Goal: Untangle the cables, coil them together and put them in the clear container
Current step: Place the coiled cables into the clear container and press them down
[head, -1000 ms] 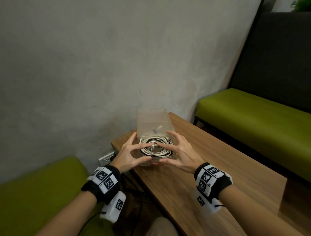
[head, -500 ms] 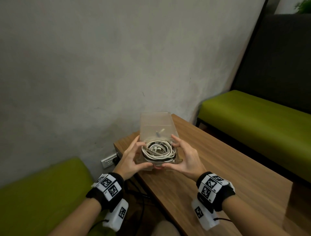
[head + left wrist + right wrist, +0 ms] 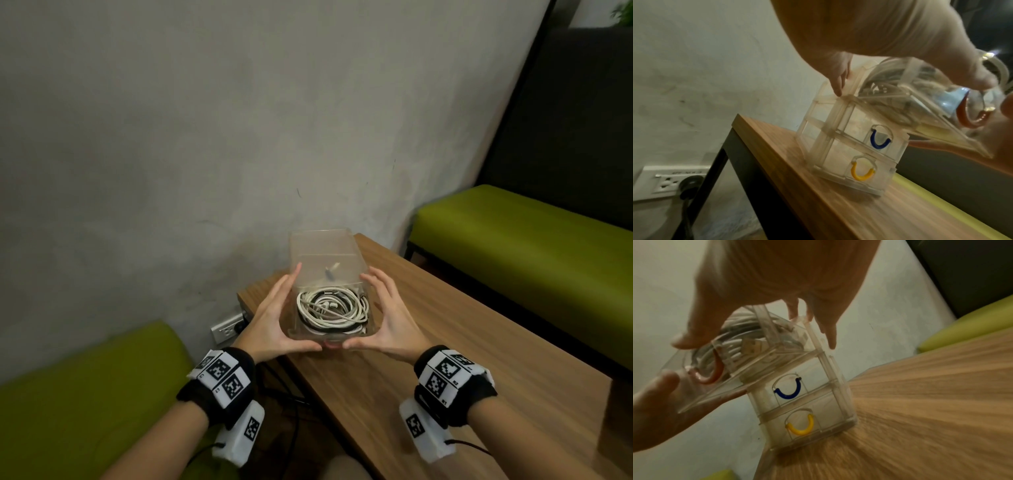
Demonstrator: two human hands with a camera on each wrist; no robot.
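White and black cables (image 3: pixel 330 310) lie coiled together in the pulled-out top drawer (image 3: pixel 293 334) of a clear three-drawer container (image 3: pixel 322 240) on the table. My left hand (image 3: pixel 274 317) lies flat against the drawer's left side, thumb at its front. On the right side my right hand (image 3: pixel 388 313) mirrors it. In the left wrist view the drawer (image 3: pixel 920 100) with its red handle (image 3: pixel 970 120) sticks out over the blue-handled (image 3: pixel 879 141) and yellow-handled (image 3: pixel 862 173) drawers. The right wrist view shows the cables (image 3: pixel 740 331) through the clear wall, with straight fingertips (image 3: pixel 831 340) on the container's top edge.
The container stands at the far corner of the wooden table (image 3: pixel 479 342), close to the grey wall (image 3: pixel 205 137). A green bench (image 3: pixel 513 233) runs along the right, and another green seat (image 3: pixel 85 394) is at lower left. A wall outlet (image 3: pixel 227 327) with a plugged cord sits below the table's left edge.
Both hands have lifted off the coil inside the drawer and moved outward to the drawer's outer sides. The coil stays in the drawer.
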